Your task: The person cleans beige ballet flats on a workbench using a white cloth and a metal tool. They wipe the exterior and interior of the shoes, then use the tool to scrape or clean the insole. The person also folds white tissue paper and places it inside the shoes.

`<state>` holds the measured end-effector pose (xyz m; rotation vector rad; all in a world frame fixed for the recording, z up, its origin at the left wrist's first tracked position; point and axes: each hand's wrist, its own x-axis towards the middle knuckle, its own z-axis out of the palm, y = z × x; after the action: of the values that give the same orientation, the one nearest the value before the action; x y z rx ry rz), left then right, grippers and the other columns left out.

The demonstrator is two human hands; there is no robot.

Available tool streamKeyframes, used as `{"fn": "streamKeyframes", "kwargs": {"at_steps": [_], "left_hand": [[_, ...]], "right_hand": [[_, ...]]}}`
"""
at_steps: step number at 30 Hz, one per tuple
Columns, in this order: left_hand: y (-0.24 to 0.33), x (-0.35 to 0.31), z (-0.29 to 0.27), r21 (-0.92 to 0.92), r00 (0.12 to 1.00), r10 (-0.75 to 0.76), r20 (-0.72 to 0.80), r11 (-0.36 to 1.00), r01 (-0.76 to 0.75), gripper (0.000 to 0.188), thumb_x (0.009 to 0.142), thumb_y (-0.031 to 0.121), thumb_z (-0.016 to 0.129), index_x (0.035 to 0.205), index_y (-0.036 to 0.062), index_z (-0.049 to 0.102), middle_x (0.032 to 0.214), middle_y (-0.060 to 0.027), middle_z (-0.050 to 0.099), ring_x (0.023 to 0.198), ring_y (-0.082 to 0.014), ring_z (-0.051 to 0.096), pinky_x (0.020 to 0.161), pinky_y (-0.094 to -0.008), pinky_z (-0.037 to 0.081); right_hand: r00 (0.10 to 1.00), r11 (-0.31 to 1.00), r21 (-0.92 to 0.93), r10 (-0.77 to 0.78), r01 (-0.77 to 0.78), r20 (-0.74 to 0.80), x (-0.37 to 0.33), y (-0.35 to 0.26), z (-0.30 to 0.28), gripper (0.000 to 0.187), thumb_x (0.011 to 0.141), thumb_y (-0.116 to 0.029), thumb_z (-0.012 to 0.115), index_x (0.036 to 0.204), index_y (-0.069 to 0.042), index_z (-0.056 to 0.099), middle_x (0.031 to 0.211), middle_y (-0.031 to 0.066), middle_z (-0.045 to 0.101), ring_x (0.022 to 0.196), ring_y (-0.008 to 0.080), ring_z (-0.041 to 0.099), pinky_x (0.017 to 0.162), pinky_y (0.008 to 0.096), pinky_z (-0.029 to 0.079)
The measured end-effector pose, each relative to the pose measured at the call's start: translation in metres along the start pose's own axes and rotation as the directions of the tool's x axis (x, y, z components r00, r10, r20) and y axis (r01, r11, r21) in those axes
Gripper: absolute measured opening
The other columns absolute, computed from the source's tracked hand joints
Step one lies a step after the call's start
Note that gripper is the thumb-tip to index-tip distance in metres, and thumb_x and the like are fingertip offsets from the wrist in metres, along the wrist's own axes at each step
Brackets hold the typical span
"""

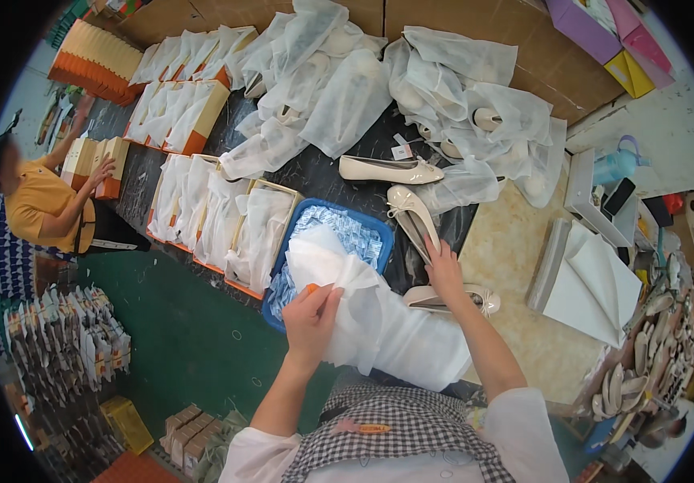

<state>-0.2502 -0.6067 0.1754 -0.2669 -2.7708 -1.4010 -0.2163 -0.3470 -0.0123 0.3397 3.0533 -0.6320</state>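
My left hand pinches the upper edge of a thin white cloth-like bag; a bit of orange shows at its fingertips. More of these white bags lie spread in front of my body. My right hand grips the heel end of a cream ballet flat with a bow on its toe. Beyond it lies a second cream flat, on its side. Under my right forearm sits another cream flat, partly hidden. By my left hand, a blue basket holds many small blue-and-white packets.
Orange-and-cream shoe boxes with bagged contents line the table's left. Bagged shoes pile up at the back. White sheets lie right, near a white box. A person in yellow handles boxes at far left.
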Motion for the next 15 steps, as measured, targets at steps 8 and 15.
{"fn": "streamKeyframes", "kwargs": {"at_steps": [8,15], "left_hand": [[-0.024,0.014,0.019,0.213,0.975,0.165,0.151,0.957,-0.195,0.013,0.084,0.017,0.063,0.085,0.0042,0.066,0.066,-0.0082,0.055,0.052,-0.0232,0.056,0.047,-0.0332,0.045],[0.046,-0.049,0.023,-0.089,0.907,0.381,0.180,0.924,-0.371,0.004,0.075,0.001,0.065,0.078,0.0045,0.067,0.058,-0.0071,0.053,0.046,-0.0168,0.049,0.046,-0.0280,0.041]], "right_hand": [[0.809,0.860,0.510,-0.300,0.000,0.506,-0.079,-0.042,-0.229,0.050,0.089,-0.021,0.055,0.135,-0.008,0.043,0.123,0.0173,0.056,0.114,0.0242,0.054,0.095,0.0320,0.041],[0.872,-0.323,0.848,0.113,-0.421,0.476,-0.059,-0.103,-0.141,0.042,0.090,-0.009,0.050,0.132,-0.009,0.047,0.130,0.0114,0.051,0.119,0.0186,0.048,0.095,0.0297,0.042]]}}
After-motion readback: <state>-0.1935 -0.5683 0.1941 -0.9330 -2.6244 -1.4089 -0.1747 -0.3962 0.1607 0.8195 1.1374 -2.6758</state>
